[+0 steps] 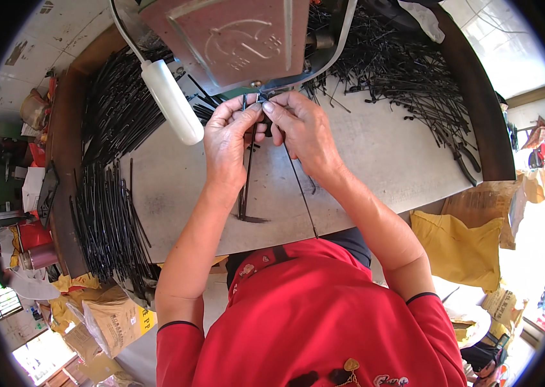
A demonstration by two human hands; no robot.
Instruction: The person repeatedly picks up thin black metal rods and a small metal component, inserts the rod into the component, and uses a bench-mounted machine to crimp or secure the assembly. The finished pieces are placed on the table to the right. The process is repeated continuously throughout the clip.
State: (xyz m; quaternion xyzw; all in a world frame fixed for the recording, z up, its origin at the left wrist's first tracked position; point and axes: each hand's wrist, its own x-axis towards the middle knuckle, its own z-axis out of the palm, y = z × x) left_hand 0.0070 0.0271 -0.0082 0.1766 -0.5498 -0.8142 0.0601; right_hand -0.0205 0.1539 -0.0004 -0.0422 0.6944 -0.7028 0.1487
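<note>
At the centre, right under the machine's lower edge, my two hands meet with their fingertips almost touching. My left hand is closed in a pinch on a slim black metal strip, which hangs down toward the tabletop. Pinched in my right hand is a thin black rod that slants down to the table's front edge. The ends of both pieces come together between my thumbs; the fingers partly hide that joint.
Over my hands hangs a reddish-brown machine head. A white tubular lamp hangs left of it. Black strips lie in bundles on the left of the metal table. Thin rods heap at right, beside pliers.
</note>
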